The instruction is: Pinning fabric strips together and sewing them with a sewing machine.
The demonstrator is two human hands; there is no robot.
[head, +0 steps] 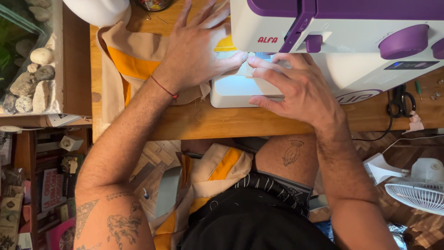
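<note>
Your left hand (196, 53) lies flat on the beige fabric (138, 44), fingers spread and palm down, pinning the cloth to the counter (231, 121) just left of the sewing machine (333, 41). The thumb reaches right, onto the machine's white bed (236, 88). Your right hand (296, 88) rests opposite it, fingers loosely curled and pressing down — its fingertips (256, 61) meet the left thumb over a small pale piece of cloth beneath the machine's head. Neither hand is closed around anything; both press flat on the fabric rather than grip it.

The fabric is beige with orange panels (132, 65). It spreads out under and beyond your left hand toward the counter's far left corner, and more of it hangs off the near edge below your wrists, falling across your lap (217, 171).

Well right of your right hand, black scissors (401, 103) lie on the counter beside the machine's base. Below that hand, off the counter, a white fan (418, 190) stands on the wooden floor. Far left of your left hand, a tray of smooth stones (32, 78) sits past the counter's edge.
</note>
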